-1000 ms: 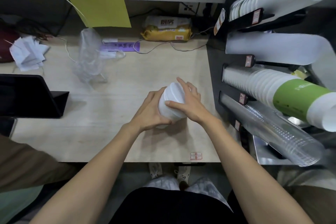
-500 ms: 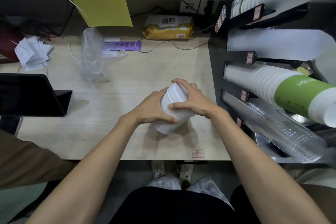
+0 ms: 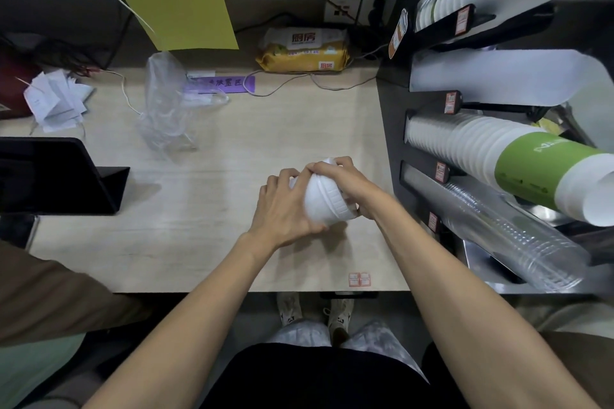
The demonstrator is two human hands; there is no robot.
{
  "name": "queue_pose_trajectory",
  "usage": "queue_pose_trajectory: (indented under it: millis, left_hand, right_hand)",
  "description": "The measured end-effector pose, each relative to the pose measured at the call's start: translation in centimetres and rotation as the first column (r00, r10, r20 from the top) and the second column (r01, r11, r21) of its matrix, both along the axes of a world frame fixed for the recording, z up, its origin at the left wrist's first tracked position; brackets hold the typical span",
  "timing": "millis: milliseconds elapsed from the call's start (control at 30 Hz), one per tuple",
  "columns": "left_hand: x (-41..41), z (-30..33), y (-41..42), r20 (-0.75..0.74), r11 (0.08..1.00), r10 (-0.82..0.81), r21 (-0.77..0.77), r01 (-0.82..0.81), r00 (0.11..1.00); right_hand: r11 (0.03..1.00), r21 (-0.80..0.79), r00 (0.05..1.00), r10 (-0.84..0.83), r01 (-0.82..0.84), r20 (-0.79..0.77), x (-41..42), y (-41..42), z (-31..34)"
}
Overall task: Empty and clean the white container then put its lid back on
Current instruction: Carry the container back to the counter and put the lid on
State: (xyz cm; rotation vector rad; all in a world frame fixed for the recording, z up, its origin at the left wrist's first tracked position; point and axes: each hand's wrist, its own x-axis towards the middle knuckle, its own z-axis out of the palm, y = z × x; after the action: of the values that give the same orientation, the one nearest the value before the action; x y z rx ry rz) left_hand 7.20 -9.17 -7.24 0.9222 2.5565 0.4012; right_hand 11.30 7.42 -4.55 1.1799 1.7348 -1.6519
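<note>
A round white container (image 3: 324, 199) is held tilted just above the pale wooden table (image 3: 199, 242), near its front right part. My left hand (image 3: 282, 209) wraps its left side from below. My right hand (image 3: 345, 179) grips its upper right side, fingers curled over the far end. The container's wider, ribbed end points toward me and to the right. Whether its lid is on is hidden by my fingers.
A crumpled clear plastic bag (image 3: 164, 103) lies at the back left. A yellow wipes pack (image 3: 304, 50) sits against the back wall with cables. A black stand (image 3: 56, 176) is at the left. A rack of stacked cups (image 3: 498, 149) fills the right side.
Both hands have turned the container, tipping it further so its ribbed end now faces me. It stays in the same spot on the table.
</note>
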Motion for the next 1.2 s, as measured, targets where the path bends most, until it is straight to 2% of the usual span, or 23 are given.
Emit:
queue_pose_trajectory:
  millis: [100,200,267,333,467,500,567,633,667,700,767,800,833,900,933,1000,1100,1200]
  left_hand:
    - [-1.4,0.9,-0.2,0.071,0.999,-0.04,0.002,0.04,0.997]
    - [-2.7,1.8,-1.0,0.351,0.996,-0.034,0.091,0.002,0.936]
    - [-3.3,2.2,-1.7,0.588,0.986,-0.017,0.143,-0.083,0.808]
    - [-4.0,2.6,-2.5,0.767,0.976,-0.047,0.17,-0.133,0.639]
    - [-5.2,2.8,-4.1,0.947,0.969,-0.116,0.174,-0.174,0.299]
    - [-5.3,2.7,-4.4,0.961,0.964,-0.113,0.168,-0.208,0.254]
    - [-5.2,2.4,-4.8,0.97,0.952,-0.091,0.151,-0.266,0.227]
    - [-5.0,2.6,-4.5,0.957,0.954,-0.068,0.145,-0.264,0.282]
    - [-4.9,2.8,-4.1,0.93,0.96,-0.066,0.158,-0.231,0.362]
    - [-4.9,3.0,-3.6,0.875,0.969,-0.067,0.171,-0.177,0.48]
    - [-4.6,3.3,-2.1,0.656,0.987,-0.079,0.156,-0.032,0.751]
    - [-4.3,3.2,-1.5,0.511,0.991,-0.096,0.125,0.037,0.854]
    - [-4.0,3.0,-1.0,0.379,0.994,-0.106,0.078,0.083,0.919]
    - [-3.4,2.7,-0.3,0.204,0.994,-0.1,-0.019,0.106,0.974]
    - [-3.3,2.4,-0.3,0.155,0.992,-0.109,-0.048,0.118,0.982]
    - [-3.3,1.9,-0.6,0.133,0.988,-0.125,-0.073,0.136,0.983]
    - [-3.9,1.9,-1.1,0.168,0.988,-0.138,-0.053,0.148,0.976]
    - [-4.3,2.3,-1.2,0.177,0.985,-0.169,0.012,0.17,0.97]
  right_hand:
    - [0.999,0.028,0.991,0.049,-0.046,-0.126,0.3,0.1,-0.2]
    - [0.951,0.17,0.917,0.297,-0.259,-0.268,0.8,0.7,0.1]
    - [0.899,0.184,0.836,0.436,-0.396,-0.331,1.0,1.1,1.1]
    - [0.871,0.121,0.784,0.484,-0.477,-0.388,1.1,1.6,2.0]
    - [0.813,-0.024,0.717,0.498,-0.582,-0.487,1.1,1.9,2.7]
    - [0.807,-0.058,0.713,0.483,-0.588,-0.508,1.0,1.8,2.8]
    - [0.809,-0.104,0.72,0.446,-0.578,-0.531,0.8,1.8,2.8]
    - [0.829,-0.115,0.741,0.417,-0.548,-0.526,0.8,1.9,2.7]
    - [0.848,-0.087,0.753,0.413,-0.523,-0.512,0.8,1.7,2.6]
    - [0.871,-0.021,0.766,0.421,-0.492,-0.486,0.7,1.5,2.4]
    - [0.909,0.124,0.826,0.414,-0.398,-0.382,0.5,0.6,1.5]
    - [0.933,0.16,0.884,0.356,-0.321,-0.302,0.3,-0.1,1.0]
    - [0.964,0.152,0.941,0.25,-0.22,-0.227,0.2,-0.7,0.6]
    - [1.0,0.02,0.995,0.016,-0.014,-0.096,-0.1,-1.6,0.2]
    - [0.998,-0.046,0.998,-0.044,0.042,-0.035,-0.2,-1.7,0.4]
    - [0.99,-0.134,0.999,-0.031,0.033,0.022,0.0,-0.9,0.6]
    - [0.978,-0.193,0.991,0.057,-0.079,-0.118,0.6,0.8,0.3]
    - [0.96,-0.125,0.925,0.198,-0.25,-0.325,1.2,1.6,0.4]
